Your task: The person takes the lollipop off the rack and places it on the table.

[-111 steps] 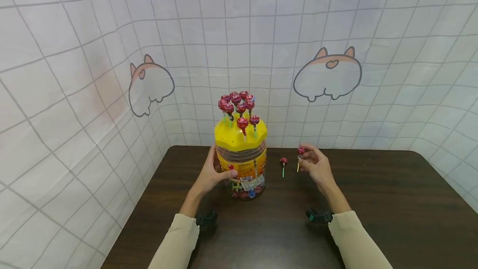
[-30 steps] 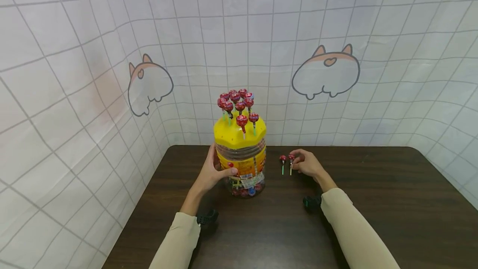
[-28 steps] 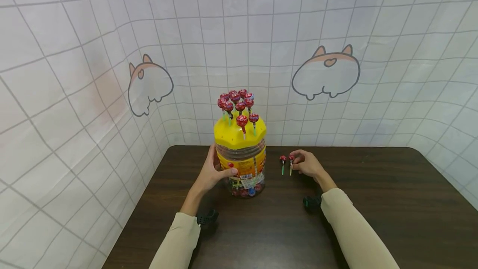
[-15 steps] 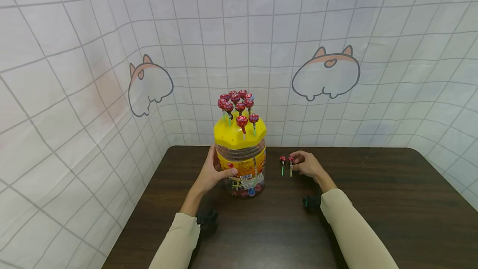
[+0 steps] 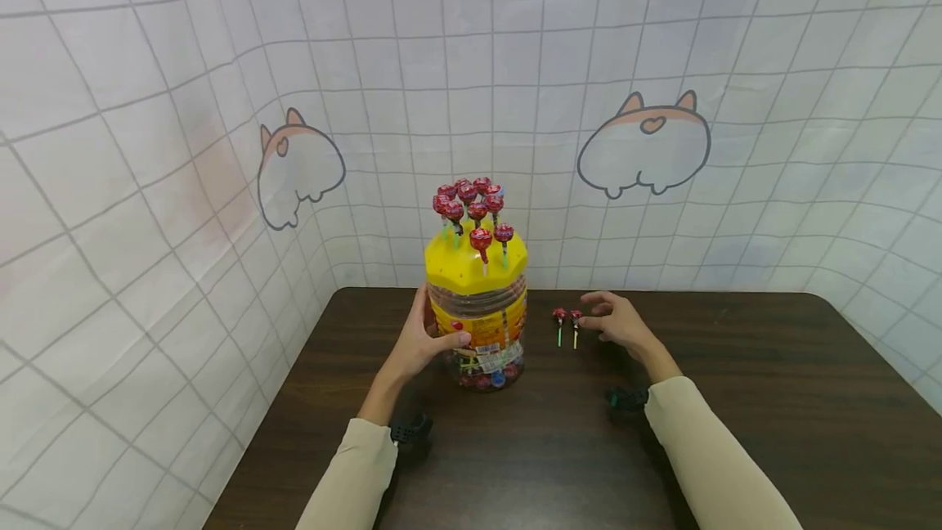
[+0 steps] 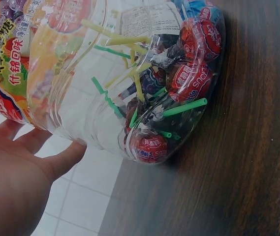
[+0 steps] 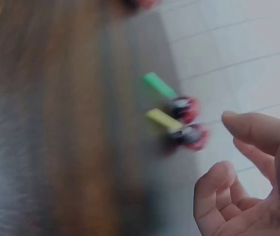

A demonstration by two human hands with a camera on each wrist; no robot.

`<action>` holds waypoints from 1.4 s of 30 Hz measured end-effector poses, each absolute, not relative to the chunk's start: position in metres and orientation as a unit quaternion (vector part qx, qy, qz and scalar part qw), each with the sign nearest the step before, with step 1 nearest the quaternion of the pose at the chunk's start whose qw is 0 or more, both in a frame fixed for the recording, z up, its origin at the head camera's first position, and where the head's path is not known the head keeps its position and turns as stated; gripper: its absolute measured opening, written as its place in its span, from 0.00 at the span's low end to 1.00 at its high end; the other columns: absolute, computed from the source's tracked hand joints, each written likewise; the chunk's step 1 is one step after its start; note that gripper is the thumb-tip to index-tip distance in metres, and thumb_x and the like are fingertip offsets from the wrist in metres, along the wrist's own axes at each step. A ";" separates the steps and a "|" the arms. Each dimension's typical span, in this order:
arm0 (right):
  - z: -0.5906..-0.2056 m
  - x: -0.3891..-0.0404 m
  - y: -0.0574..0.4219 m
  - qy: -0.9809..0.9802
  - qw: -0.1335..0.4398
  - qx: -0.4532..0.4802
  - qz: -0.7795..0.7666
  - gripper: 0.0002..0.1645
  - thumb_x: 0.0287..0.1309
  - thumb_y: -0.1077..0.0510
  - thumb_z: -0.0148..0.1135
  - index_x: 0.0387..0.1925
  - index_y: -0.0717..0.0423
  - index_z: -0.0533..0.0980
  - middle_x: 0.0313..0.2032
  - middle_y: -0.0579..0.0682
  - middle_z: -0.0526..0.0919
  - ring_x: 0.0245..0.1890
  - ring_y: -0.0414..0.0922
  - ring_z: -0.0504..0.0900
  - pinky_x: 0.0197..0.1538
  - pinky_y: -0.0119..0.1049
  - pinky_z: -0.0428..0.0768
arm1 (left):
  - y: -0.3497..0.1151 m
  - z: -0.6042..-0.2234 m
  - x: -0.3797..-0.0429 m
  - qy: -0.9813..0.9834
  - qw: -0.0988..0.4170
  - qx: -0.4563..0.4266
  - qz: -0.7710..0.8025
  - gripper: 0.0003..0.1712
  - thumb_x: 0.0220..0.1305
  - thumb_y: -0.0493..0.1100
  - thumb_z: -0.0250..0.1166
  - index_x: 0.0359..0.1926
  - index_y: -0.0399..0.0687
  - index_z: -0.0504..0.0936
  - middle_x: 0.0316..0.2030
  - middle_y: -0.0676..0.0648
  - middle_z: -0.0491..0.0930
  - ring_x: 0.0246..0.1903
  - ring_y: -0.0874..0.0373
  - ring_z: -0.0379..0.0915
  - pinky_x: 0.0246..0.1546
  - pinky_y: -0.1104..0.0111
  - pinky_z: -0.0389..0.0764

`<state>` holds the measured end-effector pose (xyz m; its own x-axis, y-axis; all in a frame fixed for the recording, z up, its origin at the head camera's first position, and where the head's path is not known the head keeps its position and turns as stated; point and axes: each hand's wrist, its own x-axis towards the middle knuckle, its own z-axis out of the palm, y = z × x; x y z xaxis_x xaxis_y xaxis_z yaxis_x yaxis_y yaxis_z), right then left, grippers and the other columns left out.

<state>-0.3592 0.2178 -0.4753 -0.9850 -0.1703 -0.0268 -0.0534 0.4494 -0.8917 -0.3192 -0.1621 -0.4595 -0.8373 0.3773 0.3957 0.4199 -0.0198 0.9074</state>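
A clear plastic lollipop jar (image 5: pixel 482 330) with a yellow lid (image 5: pixel 464 272) stands on the table. Several red-wrapped lollipops (image 5: pixel 481 239) stick up from the lid. My left hand (image 5: pixel 415 342) grips the jar's left side, thumb across the front; its other fingers are partly hidden behind. Through the jar wall in the left wrist view, loose lollipops (image 6: pixel 191 81) are visible. To the right, a green-stick lollipop (image 5: pixel 559 327) and a yellow-stick lollipop (image 5: pixel 576 330) lie side by side. Just right of them my right hand (image 5: pixel 624 324) hovers, fingers parted and holding nothing.
The dark wooden table (image 5: pixel 530 456) ends at a white grid-patterned cloth (image 5: pixel 471 47) behind and to the left. Dark bands with camera mounts (image 5: pixel 412 428) sit at both wrists. The right wrist view is blurred.
The right hand carried the yellow-stick lollipop left, laid it beside the green-stick one, then let go and drew back slightly right. The left hand and jar stay put.
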 end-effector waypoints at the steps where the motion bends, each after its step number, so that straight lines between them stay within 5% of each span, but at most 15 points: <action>1: -0.470 -0.358 0.219 0.850 0.048 -0.074 -0.519 0.31 0.69 0.58 0.64 0.69 0.62 0.68 0.60 0.68 0.71 0.53 0.56 0.77 0.45 0.41 0.84 | -0.162 -0.459 -0.319 -0.700 0.016 -0.286 -0.655 0.56 0.62 0.42 0.75 0.79 0.66 0.48 0.69 0.45 0.67 0.66 0.50 0.71 0.67 0.49 0.75; 8: -0.414 -0.344 0.207 0.840 -0.009 -0.149 -0.522 0.26 0.70 0.54 0.64 0.66 0.55 0.73 0.51 0.59 0.79 0.45 0.48 0.81 0.44 0.38 0.84 | -0.161 -0.460 -0.318 -0.702 0.010 -0.277 -0.656 0.56 0.61 0.41 0.75 0.79 0.67 0.48 0.69 0.45 0.67 0.66 0.47 0.71 0.67 0.49 0.75; 20: -0.338 -0.310 0.157 0.784 -0.116 -0.262 -0.551 0.21 0.67 0.58 0.66 0.60 0.54 0.77 0.46 0.58 0.84 0.41 0.43 0.84 0.42 0.32 0.84 | -0.161 -0.460 -0.318 -0.706 0.012 -0.275 -0.653 0.56 0.61 0.45 0.76 0.78 0.69 0.49 0.68 0.47 0.67 0.66 0.47 0.71 0.67 0.47 0.75; 42: -0.322 -0.307 0.104 0.735 -0.137 -0.311 -0.587 0.26 0.64 0.65 0.67 0.63 0.57 0.75 0.51 0.59 0.81 0.45 0.50 0.84 0.50 0.33 0.85 | -0.161 -0.461 -0.321 -0.702 0.014 -0.270 -0.659 0.56 0.61 0.43 0.75 0.79 0.68 0.47 0.68 0.46 0.69 0.64 0.47 0.73 0.65 0.47 0.76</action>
